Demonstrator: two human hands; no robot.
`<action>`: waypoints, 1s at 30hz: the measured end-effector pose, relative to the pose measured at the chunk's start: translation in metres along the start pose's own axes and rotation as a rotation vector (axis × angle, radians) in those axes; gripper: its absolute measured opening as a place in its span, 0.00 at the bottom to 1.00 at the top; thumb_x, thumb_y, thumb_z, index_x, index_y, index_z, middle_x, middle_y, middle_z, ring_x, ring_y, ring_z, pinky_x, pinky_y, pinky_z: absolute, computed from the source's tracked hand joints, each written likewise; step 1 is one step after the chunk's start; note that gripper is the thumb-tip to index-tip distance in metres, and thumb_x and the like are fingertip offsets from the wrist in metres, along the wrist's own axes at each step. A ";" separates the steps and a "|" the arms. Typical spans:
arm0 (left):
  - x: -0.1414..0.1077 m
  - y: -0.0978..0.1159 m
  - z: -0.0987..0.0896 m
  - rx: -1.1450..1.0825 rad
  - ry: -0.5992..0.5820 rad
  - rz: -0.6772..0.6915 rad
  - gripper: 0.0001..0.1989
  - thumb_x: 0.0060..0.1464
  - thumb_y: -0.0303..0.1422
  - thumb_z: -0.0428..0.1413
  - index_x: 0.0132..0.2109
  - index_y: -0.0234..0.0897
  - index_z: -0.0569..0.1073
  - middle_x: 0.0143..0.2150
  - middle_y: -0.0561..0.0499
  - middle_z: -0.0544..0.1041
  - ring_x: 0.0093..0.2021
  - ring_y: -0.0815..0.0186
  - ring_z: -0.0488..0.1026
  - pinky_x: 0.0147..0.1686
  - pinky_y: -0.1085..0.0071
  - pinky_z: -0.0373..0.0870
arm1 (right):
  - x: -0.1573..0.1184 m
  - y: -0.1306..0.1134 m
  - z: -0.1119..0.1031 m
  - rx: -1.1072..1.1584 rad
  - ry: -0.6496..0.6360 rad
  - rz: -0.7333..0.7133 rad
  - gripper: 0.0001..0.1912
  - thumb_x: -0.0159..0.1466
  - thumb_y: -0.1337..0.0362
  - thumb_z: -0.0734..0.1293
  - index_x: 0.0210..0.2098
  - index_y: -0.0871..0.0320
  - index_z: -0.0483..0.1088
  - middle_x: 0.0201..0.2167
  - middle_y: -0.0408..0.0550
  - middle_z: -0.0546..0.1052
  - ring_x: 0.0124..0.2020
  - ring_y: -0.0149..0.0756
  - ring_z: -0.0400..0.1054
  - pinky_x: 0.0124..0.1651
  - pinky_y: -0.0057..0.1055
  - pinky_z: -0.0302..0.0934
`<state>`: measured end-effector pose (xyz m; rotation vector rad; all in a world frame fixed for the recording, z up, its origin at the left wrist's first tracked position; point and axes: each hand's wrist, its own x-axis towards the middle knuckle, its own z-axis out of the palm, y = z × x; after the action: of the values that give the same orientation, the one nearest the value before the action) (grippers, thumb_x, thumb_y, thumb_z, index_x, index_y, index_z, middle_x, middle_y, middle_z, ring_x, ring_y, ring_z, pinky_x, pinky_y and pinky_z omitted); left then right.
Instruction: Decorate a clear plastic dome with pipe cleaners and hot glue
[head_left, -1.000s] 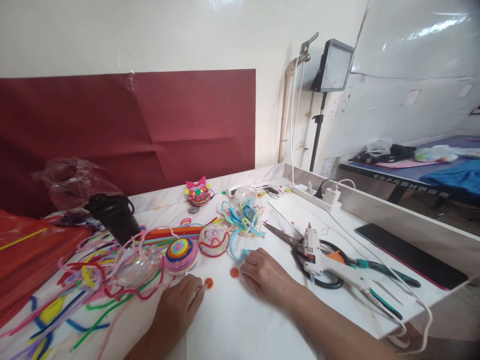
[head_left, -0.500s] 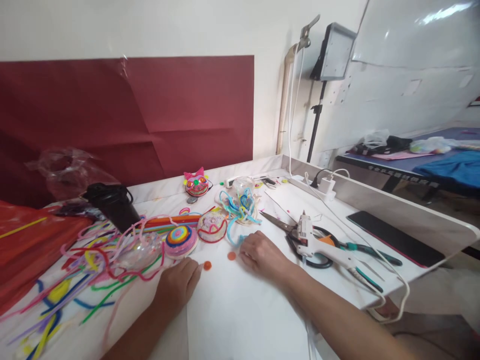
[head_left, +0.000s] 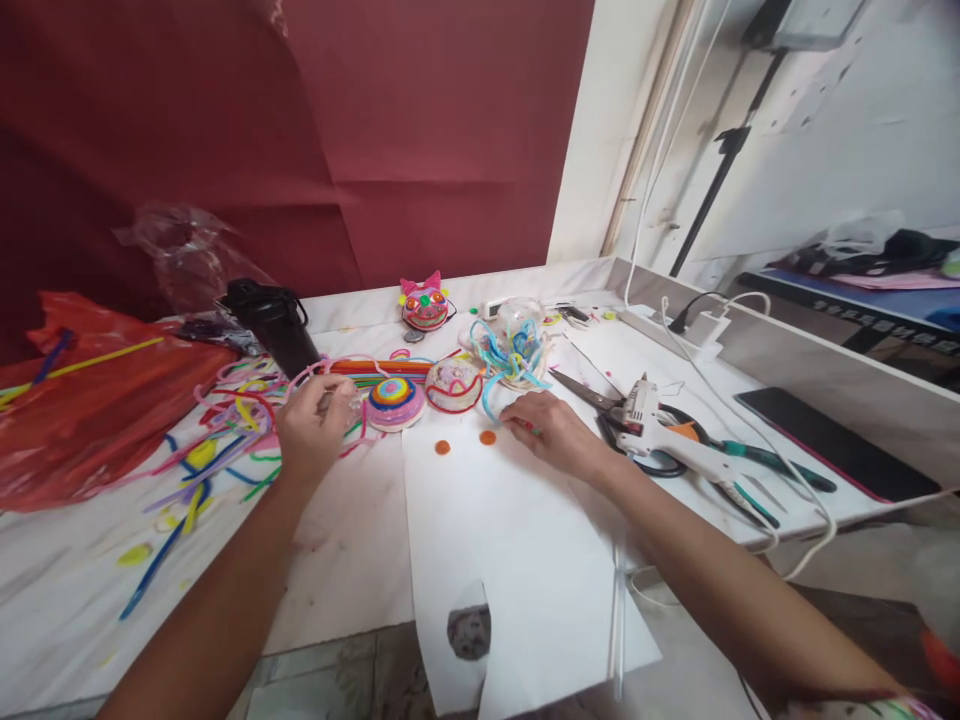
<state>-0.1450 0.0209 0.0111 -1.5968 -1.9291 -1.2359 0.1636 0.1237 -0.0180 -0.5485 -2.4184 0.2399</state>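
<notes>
My left hand (head_left: 313, 425) is raised at the edge of the pipe cleaner pile (head_left: 247, 400), its fingers curled round something clear that I cannot make out fully. Beside it sits a dome with coloured rings (head_left: 395, 402). A pale dome with a red wavy strip (head_left: 454, 385) stands to its right. My right hand (head_left: 544, 425) rests by a light blue strip, fingers bent together; what they hold, if anything, is hidden. Two small orange discs (head_left: 442, 447) lie near the top of the white paper (head_left: 517, 540), between my hands.
A white glue gun (head_left: 649, 425), scissors (head_left: 585, 390) and green-handled pliers (head_left: 780, 462) lie at the right, near a black phone (head_left: 832, 440). A black bottle (head_left: 274, 325), a red plastic bag (head_left: 97, 400) and a decorated cat face (head_left: 425, 302) stand farther back.
The view has tipped downward and shows more of the paper. My left hand has moved away from the orange discs, up to the clear item in the pile. My right hand stays near the blue strip.
</notes>
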 end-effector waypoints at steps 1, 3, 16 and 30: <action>0.002 -0.001 -0.006 -0.008 0.011 -0.013 0.15 0.61 0.39 0.49 0.42 0.32 0.73 0.32 0.51 0.77 0.29 0.69 0.72 0.33 0.74 0.69 | 0.001 -0.003 -0.003 -0.004 0.004 -0.014 0.10 0.66 0.70 0.60 0.36 0.59 0.73 0.32 0.51 0.77 0.35 0.37 0.70 0.41 0.33 0.61; 0.005 -0.003 -0.020 -0.022 0.019 -0.022 0.15 0.61 0.39 0.51 0.44 0.31 0.73 0.31 0.52 0.76 0.27 0.71 0.71 0.31 0.75 0.68 | 0.004 -0.008 -0.007 -0.012 0.001 -0.039 0.11 0.66 0.71 0.59 0.37 0.59 0.73 0.32 0.51 0.76 0.34 0.37 0.69 0.41 0.34 0.61; -0.031 -0.048 -0.097 0.175 -0.167 0.004 0.14 0.57 0.41 0.51 0.38 0.37 0.76 0.34 0.53 0.78 0.31 0.70 0.71 0.33 0.75 0.66 | 0.002 -0.012 -0.003 -0.036 -0.039 -0.120 0.12 0.65 0.73 0.59 0.36 0.59 0.73 0.30 0.51 0.75 0.33 0.38 0.69 0.38 0.34 0.61; -0.071 -0.054 -0.074 0.474 -0.635 -0.175 0.14 0.56 0.37 0.48 0.43 0.38 0.75 0.42 0.47 0.78 0.39 0.60 0.76 0.37 0.68 0.68 | -0.022 -0.021 -0.004 -0.086 -0.052 -0.148 0.11 0.67 0.71 0.58 0.40 0.58 0.73 0.35 0.54 0.77 0.36 0.41 0.71 0.40 0.39 0.63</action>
<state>-0.1915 -0.0803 -0.0203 -1.6957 -2.5310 -0.2590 0.1752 0.0947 -0.0206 -0.4028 -2.5156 0.0880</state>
